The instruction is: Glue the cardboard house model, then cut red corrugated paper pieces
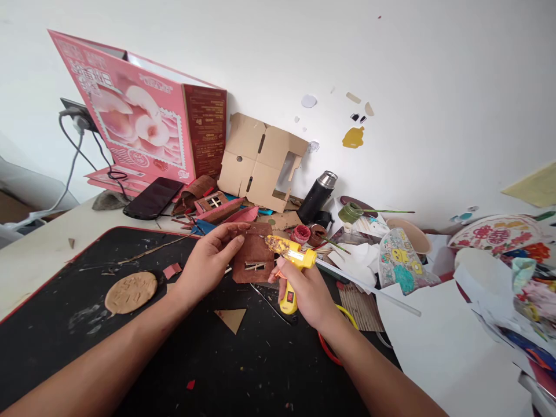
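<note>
Fingers (226, 233) of the left hand (207, 262) curl loosely around the left edge of a brown painted cardboard panel (254, 255), thumb on its face, holding it tilted above the black mat (130, 347); a small slatted window cut-out shows low on the panel's rough, matte surface. Left of that panel, on the mat, lies a flat round tan disc (131, 292) with scored marks, and just below the panel sits a small tan cardboard triangle (232, 318). Behind and left of the panel a glossy pink printed box (139, 127) leans on the wall, a dark phone (153, 198) lying at its foot, and unfolded plain corrugated cardboard (258, 162) stands behind the panel. Right of the panel, the right hand (306, 292) is wrapped tight around the grip of a yellow plastic glue gun (291, 260), its crusted nozzle touching the panel's upper right edge. Farther right of the panel stand a black steel-capped flask (317, 197), small paint pots (300, 234), and a painted paper cup (397, 260) lying among white paper sheets (452, 347).
</note>
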`<state>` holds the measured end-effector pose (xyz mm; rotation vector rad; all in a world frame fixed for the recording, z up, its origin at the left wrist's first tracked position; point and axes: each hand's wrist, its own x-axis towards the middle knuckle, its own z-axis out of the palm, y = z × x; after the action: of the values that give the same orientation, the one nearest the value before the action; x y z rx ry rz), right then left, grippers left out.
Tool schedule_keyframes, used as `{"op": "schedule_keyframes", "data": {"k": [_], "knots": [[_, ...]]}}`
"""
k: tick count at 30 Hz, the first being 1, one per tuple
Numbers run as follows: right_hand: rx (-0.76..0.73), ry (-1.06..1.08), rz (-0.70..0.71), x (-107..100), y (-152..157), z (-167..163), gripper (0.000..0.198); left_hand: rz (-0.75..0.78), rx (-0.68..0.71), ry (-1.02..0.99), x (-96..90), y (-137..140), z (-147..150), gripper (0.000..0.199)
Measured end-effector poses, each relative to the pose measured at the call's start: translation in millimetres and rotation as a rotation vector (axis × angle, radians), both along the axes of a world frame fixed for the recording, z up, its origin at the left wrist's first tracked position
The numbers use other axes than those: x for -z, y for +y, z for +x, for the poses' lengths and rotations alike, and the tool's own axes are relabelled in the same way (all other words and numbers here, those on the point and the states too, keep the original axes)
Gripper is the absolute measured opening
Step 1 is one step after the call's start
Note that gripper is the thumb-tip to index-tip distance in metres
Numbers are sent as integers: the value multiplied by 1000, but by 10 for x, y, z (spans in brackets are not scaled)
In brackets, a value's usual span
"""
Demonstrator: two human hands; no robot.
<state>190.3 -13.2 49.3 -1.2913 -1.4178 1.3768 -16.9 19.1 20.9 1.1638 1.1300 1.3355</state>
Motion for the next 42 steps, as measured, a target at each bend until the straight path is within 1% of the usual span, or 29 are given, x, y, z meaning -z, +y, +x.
{"op": "schedule_keyframes", "data": {"k": [5, 12, 17, 22, 32, 42], "knots": [[6, 1, 5, 8, -2, 1, 47, -11, -2, -22, -10, -4, 8, 51], [33, -2, -6, 25, 5, 15, 48, -14, 3, -52, 21, 16, 7, 59], [44, 7, -10, 30, -3, 16, 47, 0, 10, -29, 36, 19, -1, 54], [38, 16, -15, 29, -5, 22, 48, -32, 20, -47, 36, 12, -5, 55], [26, 12, -5, 44, -39, 48, 50, 12, 19, -47, 97, 43, -21, 44], [19, 12, -18, 65, -46, 38, 47, 16, 16, -15, 86, 30, -26, 50]]}}
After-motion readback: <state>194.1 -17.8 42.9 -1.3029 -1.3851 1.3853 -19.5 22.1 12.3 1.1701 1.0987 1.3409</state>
